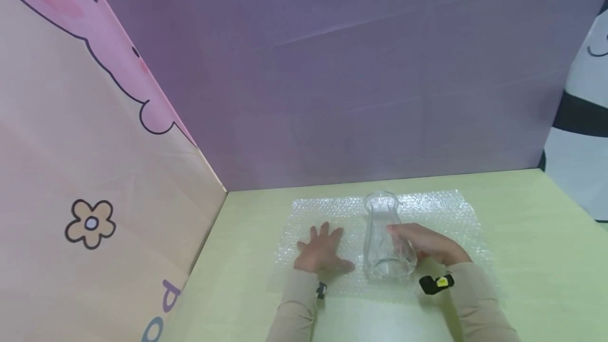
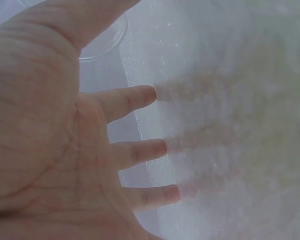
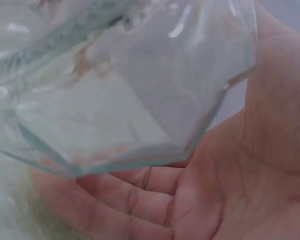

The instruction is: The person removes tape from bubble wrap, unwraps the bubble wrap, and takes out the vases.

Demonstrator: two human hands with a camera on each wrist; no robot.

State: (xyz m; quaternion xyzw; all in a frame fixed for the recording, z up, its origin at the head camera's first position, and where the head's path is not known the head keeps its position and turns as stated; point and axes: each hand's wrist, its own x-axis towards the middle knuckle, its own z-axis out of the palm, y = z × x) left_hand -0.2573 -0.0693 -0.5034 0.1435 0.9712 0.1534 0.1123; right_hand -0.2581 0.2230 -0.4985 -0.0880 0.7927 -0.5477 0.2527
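A clear glass vase (image 1: 380, 234) with a flared mouth is at the middle of the bubble wrap (image 1: 337, 209), its mouth toward the far side. Whether it touches the sheet cannot be told. My right hand (image 1: 433, 243) grips the vase's right side, thumb above. In the right wrist view the faceted glass base (image 3: 125, 110) is close, fingers curled beneath it. My left hand (image 1: 324, 253) rests on the wrap left of the vase, fingers spread. The left wrist view shows its palm (image 2: 45, 135) and straight fingers, with a curved glass rim (image 2: 115, 47) beyond the thumb.
The wrap lies flat on a pale yellow-green table (image 1: 247, 257). A purple backdrop (image 1: 332, 78) stands at the far edge. On the left is a printed panel (image 1: 142, 183) with a flower; a black-and-white printed panel (image 1: 579, 162) stands on the right.
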